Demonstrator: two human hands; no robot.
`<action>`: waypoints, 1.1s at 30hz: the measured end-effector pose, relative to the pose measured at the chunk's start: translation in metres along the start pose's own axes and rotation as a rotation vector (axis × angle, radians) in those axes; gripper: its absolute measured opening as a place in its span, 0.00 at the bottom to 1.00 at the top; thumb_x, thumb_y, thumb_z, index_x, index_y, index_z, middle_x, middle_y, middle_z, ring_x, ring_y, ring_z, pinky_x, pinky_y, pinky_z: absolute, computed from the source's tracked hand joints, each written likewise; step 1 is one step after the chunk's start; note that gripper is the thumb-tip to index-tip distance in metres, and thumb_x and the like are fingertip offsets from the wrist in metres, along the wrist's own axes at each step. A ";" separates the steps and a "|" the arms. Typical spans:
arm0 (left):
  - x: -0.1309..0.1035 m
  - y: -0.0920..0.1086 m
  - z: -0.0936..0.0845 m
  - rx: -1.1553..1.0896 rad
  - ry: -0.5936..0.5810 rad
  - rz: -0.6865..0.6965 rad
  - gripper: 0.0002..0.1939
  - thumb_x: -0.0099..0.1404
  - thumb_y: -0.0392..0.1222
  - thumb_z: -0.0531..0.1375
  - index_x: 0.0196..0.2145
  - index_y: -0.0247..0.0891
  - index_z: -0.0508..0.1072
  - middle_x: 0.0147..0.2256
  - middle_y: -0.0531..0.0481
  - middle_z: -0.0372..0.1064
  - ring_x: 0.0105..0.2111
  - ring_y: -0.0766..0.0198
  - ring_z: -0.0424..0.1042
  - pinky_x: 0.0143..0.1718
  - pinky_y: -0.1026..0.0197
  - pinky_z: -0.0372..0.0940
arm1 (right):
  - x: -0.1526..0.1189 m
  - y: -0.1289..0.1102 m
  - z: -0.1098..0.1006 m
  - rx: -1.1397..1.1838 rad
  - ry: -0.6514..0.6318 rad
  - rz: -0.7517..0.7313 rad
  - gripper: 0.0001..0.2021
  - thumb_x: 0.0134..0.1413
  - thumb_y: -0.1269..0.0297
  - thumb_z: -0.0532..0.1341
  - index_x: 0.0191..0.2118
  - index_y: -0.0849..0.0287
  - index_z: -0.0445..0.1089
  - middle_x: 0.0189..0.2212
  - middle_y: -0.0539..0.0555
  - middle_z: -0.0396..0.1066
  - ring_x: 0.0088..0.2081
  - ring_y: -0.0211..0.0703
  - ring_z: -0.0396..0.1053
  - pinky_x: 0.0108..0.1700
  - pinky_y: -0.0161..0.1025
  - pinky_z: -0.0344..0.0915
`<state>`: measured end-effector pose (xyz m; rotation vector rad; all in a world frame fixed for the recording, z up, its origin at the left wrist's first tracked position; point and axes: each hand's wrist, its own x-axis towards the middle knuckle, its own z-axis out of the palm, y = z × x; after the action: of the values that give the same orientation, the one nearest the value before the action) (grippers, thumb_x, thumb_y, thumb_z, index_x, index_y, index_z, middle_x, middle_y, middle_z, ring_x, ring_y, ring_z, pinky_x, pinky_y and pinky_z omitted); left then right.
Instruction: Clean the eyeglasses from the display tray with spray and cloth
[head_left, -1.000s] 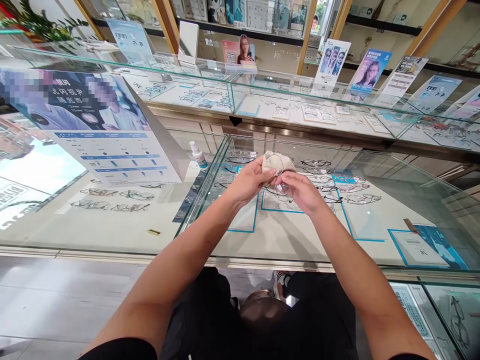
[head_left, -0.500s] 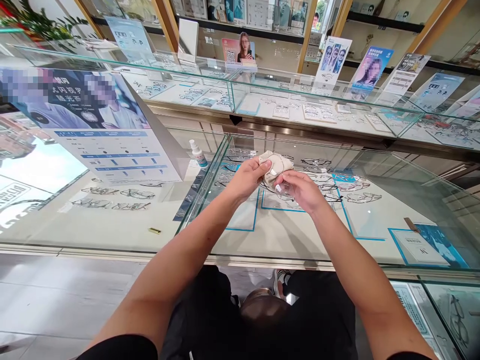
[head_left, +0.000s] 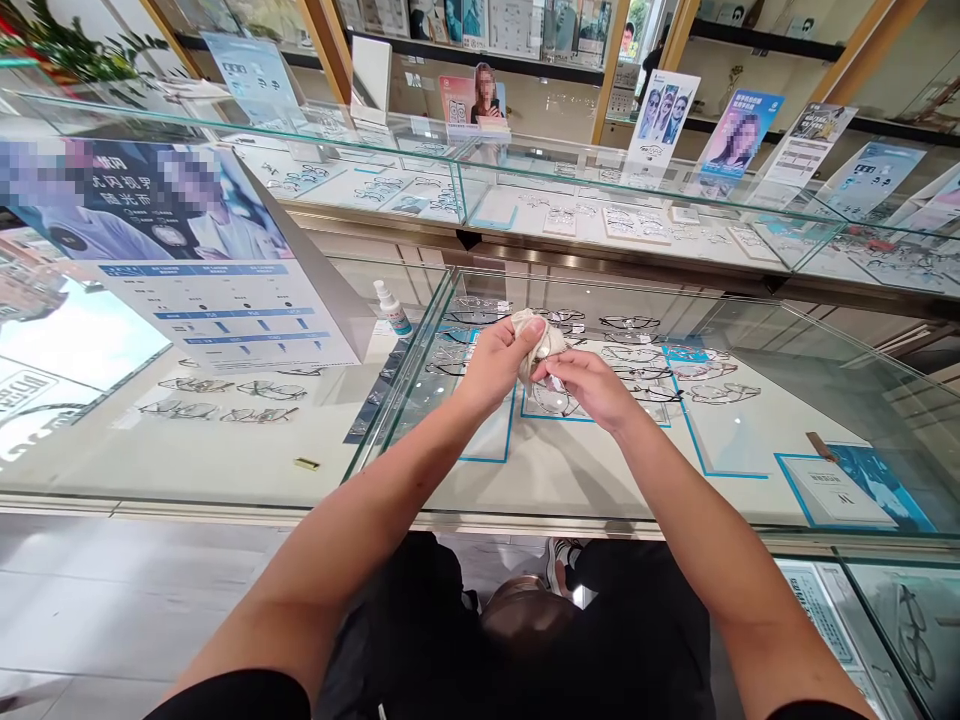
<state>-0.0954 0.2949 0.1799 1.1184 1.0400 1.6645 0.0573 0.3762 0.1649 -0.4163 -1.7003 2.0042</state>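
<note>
While fingers of the left hand (head_left: pixel 493 368) clamp beige cloth (head_left: pixel 550 343) and those of the right hand (head_left: pixel 596 385) pinch eyeglasses (head_left: pixel 553 401), too firm a squeeze could bend them.

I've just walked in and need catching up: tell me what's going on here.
Above a glass display case, a person's left hand grips a crumpled beige cloth and their right hand touches it. Whether the right hand also holds something else is hard to tell. Eyeglass frames lie inside the case, and a spray bottle stands off to the left.
</note>
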 end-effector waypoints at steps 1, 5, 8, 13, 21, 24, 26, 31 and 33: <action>0.001 -0.001 -0.001 0.007 0.001 0.002 0.27 0.70 0.66 0.66 0.31 0.38 0.72 0.19 0.53 0.68 0.21 0.65 0.68 0.25 0.63 0.62 | 0.000 -0.001 -0.001 -0.010 0.000 -0.001 0.11 0.56 0.52 0.73 0.34 0.55 0.85 0.37 0.54 0.81 0.35 0.41 0.66 0.45 0.42 0.64; 0.008 -0.001 -0.012 -0.043 -0.034 -0.014 0.29 0.65 0.68 0.70 0.31 0.36 0.75 0.24 0.49 0.73 0.25 0.65 0.70 0.29 0.63 0.64 | 0.000 -0.007 -0.007 -0.012 0.040 -0.010 0.13 0.55 0.51 0.72 0.33 0.56 0.85 0.36 0.55 0.81 0.35 0.42 0.66 0.43 0.42 0.63; 0.012 0.002 -0.017 -0.131 -0.122 -0.080 0.26 0.58 0.61 0.77 0.36 0.35 0.77 0.31 0.47 0.76 0.31 0.63 0.74 0.34 0.62 0.67 | 0.001 -0.010 -0.011 0.014 0.081 -0.008 0.13 0.53 0.50 0.73 0.32 0.56 0.85 0.35 0.55 0.80 0.33 0.41 0.63 0.39 0.41 0.61; 0.007 0.001 -0.009 -0.136 -0.090 -0.095 0.27 0.52 0.51 0.82 0.41 0.37 0.75 0.27 0.54 0.72 0.27 0.67 0.69 0.31 0.64 0.64 | 0.003 -0.006 -0.008 0.016 0.064 -0.017 0.14 0.51 0.49 0.74 0.33 0.55 0.86 0.34 0.55 0.81 0.35 0.42 0.66 0.40 0.41 0.62; 0.003 0.000 -0.003 -0.018 -0.058 -0.004 0.28 0.66 0.68 0.69 0.32 0.38 0.73 0.19 0.54 0.66 0.21 0.66 0.65 0.27 0.62 0.60 | -0.005 -0.010 -0.001 -0.164 0.023 -0.043 0.13 0.56 0.49 0.74 0.34 0.54 0.87 0.36 0.54 0.83 0.36 0.43 0.68 0.43 0.43 0.63; 0.005 0.002 -0.006 -0.058 -0.044 -0.017 0.29 0.63 0.69 0.71 0.32 0.38 0.74 0.23 0.51 0.70 0.26 0.64 0.69 0.29 0.62 0.62 | -0.007 -0.014 -0.006 -0.163 0.014 -0.077 0.13 0.58 0.49 0.72 0.36 0.53 0.88 0.38 0.55 0.84 0.38 0.46 0.70 0.45 0.44 0.65; 0.005 0.004 -0.007 -0.107 -0.051 -0.032 0.28 0.60 0.66 0.75 0.35 0.37 0.75 0.28 0.49 0.74 0.29 0.64 0.70 0.32 0.62 0.64 | -0.007 -0.016 -0.009 -0.150 0.022 -0.087 0.13 0.59 0.49 0.72 0.36 0.53 0.88 0.38 0.55 0.83 0.39 0.46 0.70 0.46 0.45 0.65; 0.000 0.005 -0.001 -0.120 -0.073 -0.033 0.29 0.54 0.57 0.80 0.42 0.39 0.75 0.28 0.54 0.73 0.26 0.66 0.69 0.31 0.63 0.63 | -0.006 -0.015 -0.006 -0.108 0.047 -0.114 0.13 0.57 0.48 0.73 0.34 0.52 0.87 0.34 0.54 0.82 0.38 0.46 0.69 0.46 0.45 0.65; -0.001 0.003 0.001 -0.087 -0.028 0.000 0.27 0.58 0.60 0.78 0.39 0.39 0.74 0.26 0.55 0.70 0.24 0.67 0.67 0.29 0.63 0.62 | -0.005 -0.013 -0.002 -0.145 0.056 -0.115 0.14 0.58 0.48 0.73 0.34 0.52 0.87 0.34 0.54 0.81 0.35 0.44 0.66 0.43 0.44 0.64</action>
<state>-0.0944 0.2931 0.1828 1.0818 0.9412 1.6735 0.0652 0.3768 0.1763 -0.4096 -1.7989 1.7795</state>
